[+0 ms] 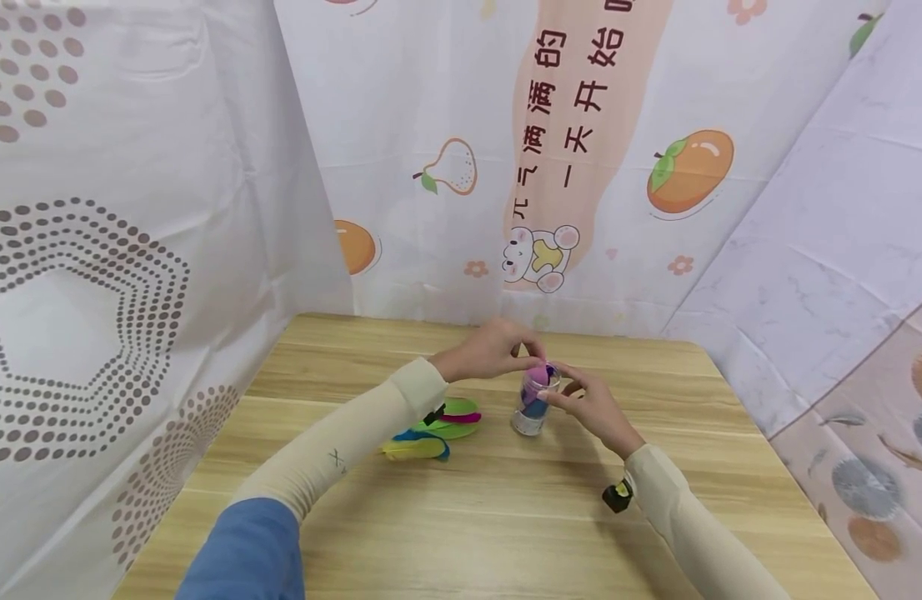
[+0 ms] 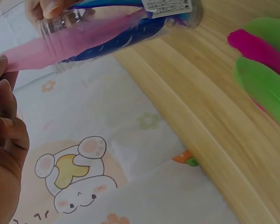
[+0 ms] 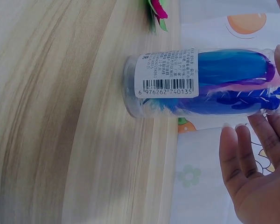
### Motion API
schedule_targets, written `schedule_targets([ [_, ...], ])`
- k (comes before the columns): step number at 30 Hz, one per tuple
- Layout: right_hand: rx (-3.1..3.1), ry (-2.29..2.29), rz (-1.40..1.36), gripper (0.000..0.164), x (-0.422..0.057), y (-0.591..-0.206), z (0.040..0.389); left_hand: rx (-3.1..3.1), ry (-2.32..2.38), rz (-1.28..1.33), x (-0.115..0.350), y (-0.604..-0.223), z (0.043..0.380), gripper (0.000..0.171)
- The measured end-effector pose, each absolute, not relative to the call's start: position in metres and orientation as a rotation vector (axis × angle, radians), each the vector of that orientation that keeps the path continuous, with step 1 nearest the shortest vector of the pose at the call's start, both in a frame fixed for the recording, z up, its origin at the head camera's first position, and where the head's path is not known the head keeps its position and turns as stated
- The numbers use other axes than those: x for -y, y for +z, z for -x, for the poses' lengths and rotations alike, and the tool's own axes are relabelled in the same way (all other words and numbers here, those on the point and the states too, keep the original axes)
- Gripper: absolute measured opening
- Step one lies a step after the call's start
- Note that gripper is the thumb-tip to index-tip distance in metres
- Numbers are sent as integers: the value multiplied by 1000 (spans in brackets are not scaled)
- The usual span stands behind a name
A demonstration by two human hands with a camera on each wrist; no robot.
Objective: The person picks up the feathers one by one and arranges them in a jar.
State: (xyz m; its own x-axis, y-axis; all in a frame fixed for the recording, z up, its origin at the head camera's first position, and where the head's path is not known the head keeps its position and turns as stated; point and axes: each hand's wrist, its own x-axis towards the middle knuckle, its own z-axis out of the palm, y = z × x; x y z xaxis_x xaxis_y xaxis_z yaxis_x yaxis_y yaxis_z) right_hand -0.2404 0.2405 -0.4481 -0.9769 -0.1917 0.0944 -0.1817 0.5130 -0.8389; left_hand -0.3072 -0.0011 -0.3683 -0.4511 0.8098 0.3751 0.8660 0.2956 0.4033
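A clear plastic jar (image 1: 528,423) with a white barcode label (image 3: 165,74) stands upright on the table, blue and purple feathers (image 3: 235,67) inside it. My left hand (image 1: 494,350) is over its mouth and pinches the tip of a pink feather (image 2: 30,53), whose lower part is down inside the jar. With thumb and fingers, my right hand (image 1: 592,408) holds the jar around its rim from the right. In the right wrist view, the other fingers (image 3: 228,154) of that hand are spread beside the jar.
Left of the jar, partly behind my left forearm, lies a loose pile of feathers: green (image 1: 455,430), magenta (image 1: 461,417), blue and yellow (image 1: 412,450). A printed fabric curtain (image 1: 431,233) hangs along the back edge of the wooden table (image 1: 461,533).
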Motion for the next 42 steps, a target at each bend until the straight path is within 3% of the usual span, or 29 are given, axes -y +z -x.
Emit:
schedule_targets([
  [27,-2736,-1520,368,72,-241,-450,241,2567,-726,1617,-15,-389,302,13],
  [42,-2720,-1530,349,69,-240,-450,241,2546,-834,1558,1,-386,310,16],
])
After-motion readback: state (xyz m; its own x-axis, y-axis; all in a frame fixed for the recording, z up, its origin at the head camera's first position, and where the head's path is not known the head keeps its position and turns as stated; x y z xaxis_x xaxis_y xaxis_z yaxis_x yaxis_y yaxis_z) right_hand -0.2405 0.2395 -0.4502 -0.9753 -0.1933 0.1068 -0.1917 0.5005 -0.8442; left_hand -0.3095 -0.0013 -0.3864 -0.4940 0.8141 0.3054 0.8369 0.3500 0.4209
